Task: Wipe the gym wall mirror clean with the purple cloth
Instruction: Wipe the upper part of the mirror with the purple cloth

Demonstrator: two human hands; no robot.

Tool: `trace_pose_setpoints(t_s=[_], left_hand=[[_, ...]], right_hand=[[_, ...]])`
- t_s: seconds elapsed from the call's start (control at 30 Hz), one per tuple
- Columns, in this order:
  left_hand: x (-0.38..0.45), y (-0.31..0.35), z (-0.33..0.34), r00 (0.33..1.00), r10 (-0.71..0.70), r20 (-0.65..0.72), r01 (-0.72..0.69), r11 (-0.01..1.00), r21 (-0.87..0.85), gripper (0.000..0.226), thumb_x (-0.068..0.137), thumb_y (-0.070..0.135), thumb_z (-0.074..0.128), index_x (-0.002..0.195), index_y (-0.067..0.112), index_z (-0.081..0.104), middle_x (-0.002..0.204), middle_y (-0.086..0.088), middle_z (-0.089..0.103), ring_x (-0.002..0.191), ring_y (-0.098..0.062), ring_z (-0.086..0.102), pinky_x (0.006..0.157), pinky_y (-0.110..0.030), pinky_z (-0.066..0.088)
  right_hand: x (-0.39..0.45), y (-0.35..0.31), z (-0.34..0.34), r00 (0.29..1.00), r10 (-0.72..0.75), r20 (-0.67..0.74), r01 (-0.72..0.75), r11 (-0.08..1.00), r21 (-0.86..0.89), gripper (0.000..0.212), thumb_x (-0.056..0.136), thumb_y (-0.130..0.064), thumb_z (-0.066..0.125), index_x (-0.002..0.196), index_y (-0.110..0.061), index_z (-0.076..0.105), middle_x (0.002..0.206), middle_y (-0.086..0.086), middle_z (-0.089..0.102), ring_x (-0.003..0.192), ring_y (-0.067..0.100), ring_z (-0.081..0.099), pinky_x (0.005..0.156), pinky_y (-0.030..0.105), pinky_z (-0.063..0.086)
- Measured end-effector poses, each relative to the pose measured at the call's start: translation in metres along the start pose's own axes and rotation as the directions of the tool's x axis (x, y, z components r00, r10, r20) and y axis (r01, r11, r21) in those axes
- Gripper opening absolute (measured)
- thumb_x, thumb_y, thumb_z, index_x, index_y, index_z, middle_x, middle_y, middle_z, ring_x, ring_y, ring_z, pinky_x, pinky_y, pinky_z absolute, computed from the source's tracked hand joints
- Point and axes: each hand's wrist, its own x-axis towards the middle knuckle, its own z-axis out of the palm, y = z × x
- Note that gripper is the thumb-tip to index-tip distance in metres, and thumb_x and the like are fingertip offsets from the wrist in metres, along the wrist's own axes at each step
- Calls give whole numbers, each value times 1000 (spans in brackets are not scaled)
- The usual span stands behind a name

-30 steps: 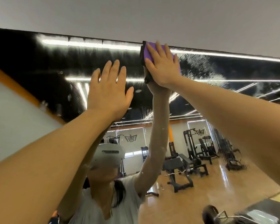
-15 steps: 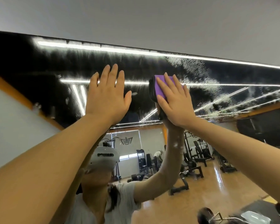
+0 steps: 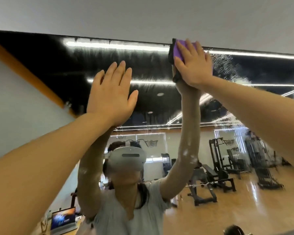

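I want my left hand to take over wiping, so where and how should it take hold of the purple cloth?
Probably by its left edge. The purple cloth is pressed flat on the mirror at the top edge under the right hand, whose palm and fingers cover most of it. Only the left strip shows. The left hand is open, lower and to the left, so come up from that side and pinch there.

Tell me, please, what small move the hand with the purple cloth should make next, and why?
Probably slide the right hand and purple cloth rightward along the mirror top edge: speckled residue shows just right of the cloth, while the glass to its left looks wiped.
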Motion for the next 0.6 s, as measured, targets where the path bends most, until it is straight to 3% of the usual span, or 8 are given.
trace_pose_setpoints(t_s=[0.3, 0.6], left_hand=[[2, -1, 5, 998, 1, -68, -2, 1000, -7, 76, 93, 53, 16, 154, 10, 32, 162, -12, 27, 150, -28, 22, 119, -48, 19], [0, -2, 2, 998, 6, -66, -7, 1000, -15, 74, 95, 55, 18, 154, 12, 32, 162, -10, 28, 151, -27, 21, 118, -47, 19]], right_hand=[[-123, 31, 6, 974, -219, 50, 219, 976, 5, 65, 98, -57, 14, 158, -32, 20, 167, -1, 13, 155, 25, 4, 123, 52, 4], [-25, 38, -6, 998, -61, 21, 61, 998, 1, 58, 105, -49, 24, 159, -31, 17, 168, 1, 8, 155, 26, 0, 123, 53, 0]])
